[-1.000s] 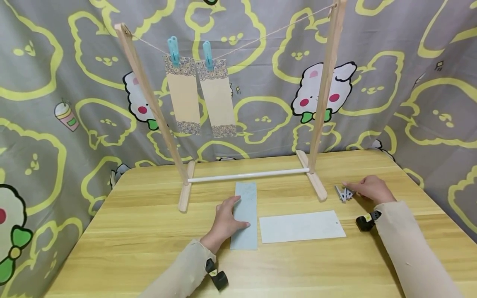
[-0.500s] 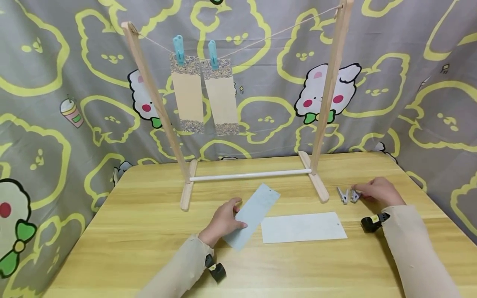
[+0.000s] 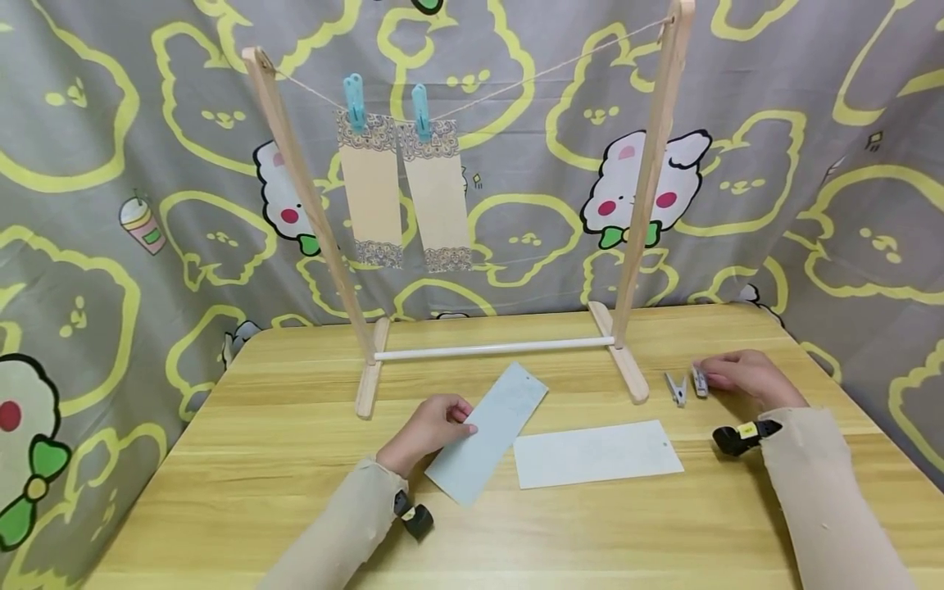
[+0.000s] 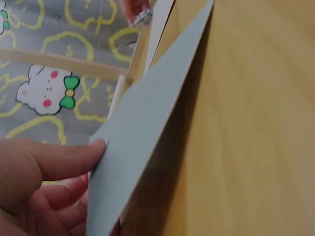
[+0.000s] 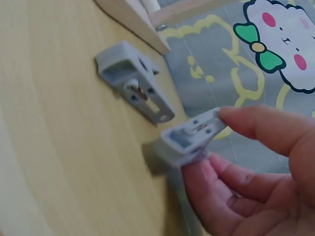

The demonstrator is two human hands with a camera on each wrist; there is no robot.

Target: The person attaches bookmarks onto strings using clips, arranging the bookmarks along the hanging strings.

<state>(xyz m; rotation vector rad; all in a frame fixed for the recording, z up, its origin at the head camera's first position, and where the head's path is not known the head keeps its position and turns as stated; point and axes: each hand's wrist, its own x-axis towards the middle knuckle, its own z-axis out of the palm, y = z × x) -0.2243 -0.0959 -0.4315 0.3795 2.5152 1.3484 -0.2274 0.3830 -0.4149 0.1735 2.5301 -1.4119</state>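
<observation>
My left hand pinches the left long edge of a pale blue paper card with a small hole near its far end. In the left wrist view the thumb lies on the card's upper face, the fingers are beneath, and the card is tilted off the table. My right hand holds a grey clothespin by its handle ends between thumb and finger. A second grey clothespin lies on the table just beside it. Between the hands a white card lies flat.
A wooden stand with a white crossbar is at the back of the table. From its string hang two patterned cream cards under blue clothespins. A patterned curtain hangs behind.
The blue card has turned clockwise and been lifted at its left edge by my left hand. My right hand has taken one clothespin and parted it from the other.
</observation>
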